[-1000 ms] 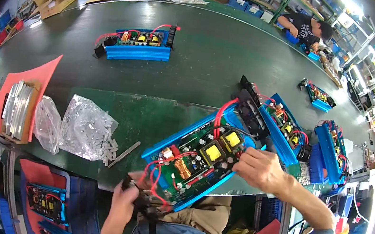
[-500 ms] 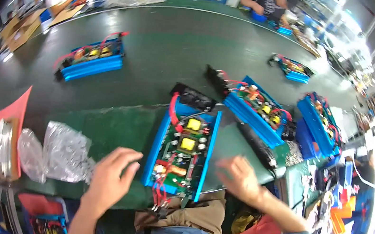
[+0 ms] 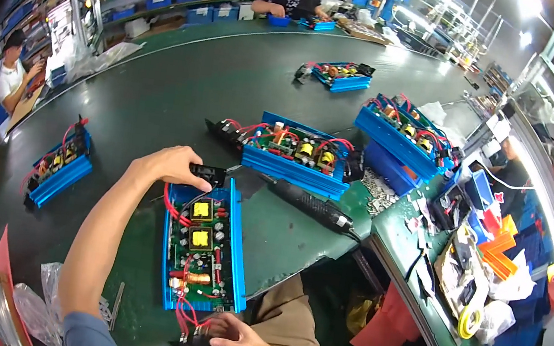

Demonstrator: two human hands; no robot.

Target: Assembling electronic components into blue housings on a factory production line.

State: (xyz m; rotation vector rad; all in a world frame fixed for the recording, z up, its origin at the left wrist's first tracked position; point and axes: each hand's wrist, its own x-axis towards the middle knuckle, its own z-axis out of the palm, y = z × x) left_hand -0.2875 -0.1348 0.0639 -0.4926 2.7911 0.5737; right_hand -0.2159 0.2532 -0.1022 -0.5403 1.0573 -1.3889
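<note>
the blue ribbed aluminium chassis carrying an open green circuit board with yellow transformers and red wires (image 3: 203,251) lies lengthwise on the dark green mat at the near edge of the bench (image 3: 159,107), directly in front of the worker. the left hand (image 3: 175,164) rests curled over the far end of the unit, fingers closed around the black end plate (image 3: 209,175) fitted there. the right hand (image 3: 231,338) sits at the near end, fingers loosely spread and touching the bundle of red leads that trails off the board. judged by its build, the unit is rigid and moderately heavy; the extruded side rails are the safe place to take hold, while the exposed components and loose wires look fragile and liable to snag. a black electric screwdriver (image 3: 309,206) lies just beside the unit to the right. beyond it stands a second, similar blue chassis (image 3: 293,155). clear plastic bags (image 3: 36,302) lie at the left, near the worker's left elbow.
</note>
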